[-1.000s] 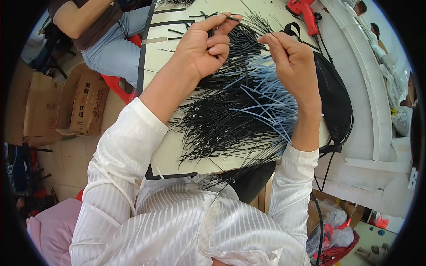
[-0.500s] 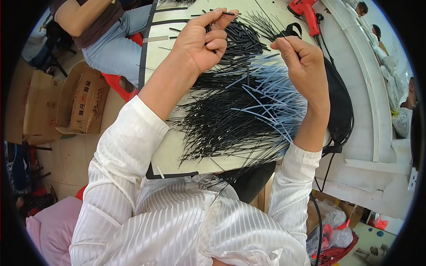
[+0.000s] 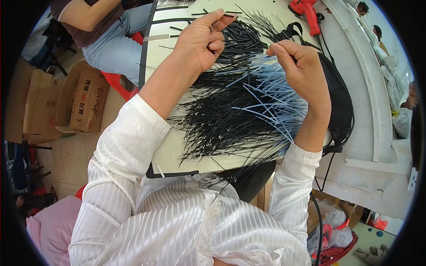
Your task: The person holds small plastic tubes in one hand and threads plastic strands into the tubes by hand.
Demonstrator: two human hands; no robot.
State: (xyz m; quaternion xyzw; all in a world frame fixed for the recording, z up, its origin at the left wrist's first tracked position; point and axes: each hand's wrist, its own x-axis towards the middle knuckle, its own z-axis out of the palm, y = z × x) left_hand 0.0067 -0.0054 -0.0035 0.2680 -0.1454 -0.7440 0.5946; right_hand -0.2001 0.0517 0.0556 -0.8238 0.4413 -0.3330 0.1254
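My left hand (image 3: 199, 42) is at the upper middle of the table, pinching a short black tube (image 3: 229, 15) between thumb and forefinger. The other fingers curl toward the palm, and a dark piece partly shows under them. To the right, my right hand (image 3: 304, 71) is closed with thumb and forefinger together; whatever it grips is too small to make out. A pile of short black tubes (image 3: 242, 37) lies between the hands. Below it spreads a large heap of thin black wires (image 3: 222, 119), and pale blue strands (image 3: 270, 91) lie across its right part.
A red heat gun or similar tool (image 3: 306, 15) with a cord lies at the top right. A black bag (image 3: 339, 104) hangs by the table's right edge. Another person (image 3: 113, 42) sits at the upper left. Open cardboard boxes (image 3: 84, 99) stand on the floor.
My right hand has dropped slightly, its fingertips shifting left and down. My left hand has barely moved and keeps its pinch on the black tube.
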